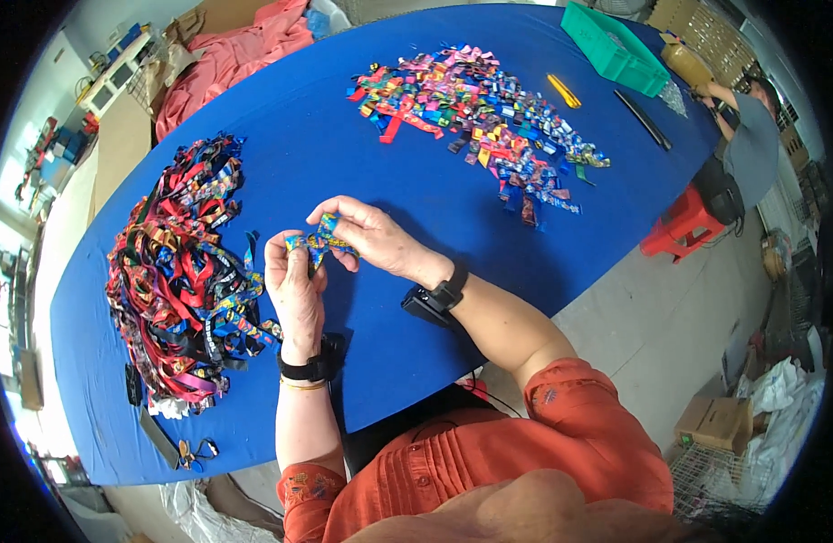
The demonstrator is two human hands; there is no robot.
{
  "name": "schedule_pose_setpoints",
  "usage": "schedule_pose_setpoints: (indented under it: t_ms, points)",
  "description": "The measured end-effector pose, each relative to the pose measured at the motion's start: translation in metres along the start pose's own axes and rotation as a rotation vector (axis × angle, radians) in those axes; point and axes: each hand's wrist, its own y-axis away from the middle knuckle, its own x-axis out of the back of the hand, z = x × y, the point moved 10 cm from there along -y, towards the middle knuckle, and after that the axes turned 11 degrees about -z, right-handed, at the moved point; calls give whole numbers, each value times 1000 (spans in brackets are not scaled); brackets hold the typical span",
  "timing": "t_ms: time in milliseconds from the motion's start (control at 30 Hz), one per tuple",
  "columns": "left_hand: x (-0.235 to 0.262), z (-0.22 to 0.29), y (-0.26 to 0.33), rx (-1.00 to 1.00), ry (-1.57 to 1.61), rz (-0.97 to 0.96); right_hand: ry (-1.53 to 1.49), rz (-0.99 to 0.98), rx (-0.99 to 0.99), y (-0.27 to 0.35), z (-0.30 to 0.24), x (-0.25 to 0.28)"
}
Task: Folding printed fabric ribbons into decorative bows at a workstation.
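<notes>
Both of my hands are raised over the middle of the blue-covered table, gripping one blue-and-yellow printed ribbon strap (317,242). My left hand (294,276) pinches one part of it between thumb and fingers. Close beside it, my right hand (378,237) is closed on another part, with a folded end poking up by the fingertips. A strip of similar pattern (244,303) hangs near the left hand, by the large tangled pile of printed lanyard straps (181,281). Farther off lies a spread heap of short, folded ribbon pieces (489,118) in many colours.
A yellow utility knife (564,91), a black bar (643,119) and a green crate (616,50) lie toward the far right. A small black device (426,306) sits by my right forearm. Beyond the table are a red stool (684,222) and another person (751,136).
</notes>
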Motion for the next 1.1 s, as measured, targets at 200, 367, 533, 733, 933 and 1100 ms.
schedule_pose_setpoints:
  t_ms: [200, 367, 533, 733, 933, 1100]
  points:
    - [-6, 1, -2, -39, -31, -41, -68, 12, -19, 3, 2, -1]
    - [-4, 1, -2, -41, -19, -44, -30, 30, 22, 1, 0, -2]
    - [-8, 2, -1, -50, -38, -43, 66, 83, 91, -1, 1, 1]
    - [-6, 3, -1, -55, -47, -48, 139, 120, 55, 1, 4, 3]
    - [-8, 3, -1, -67, -47, -66, 280, 203, 127, 7, -10, 8]
    - [-9, 5, 0, -66, -33, -64, 335, 209, 172, 7, -18, 4]
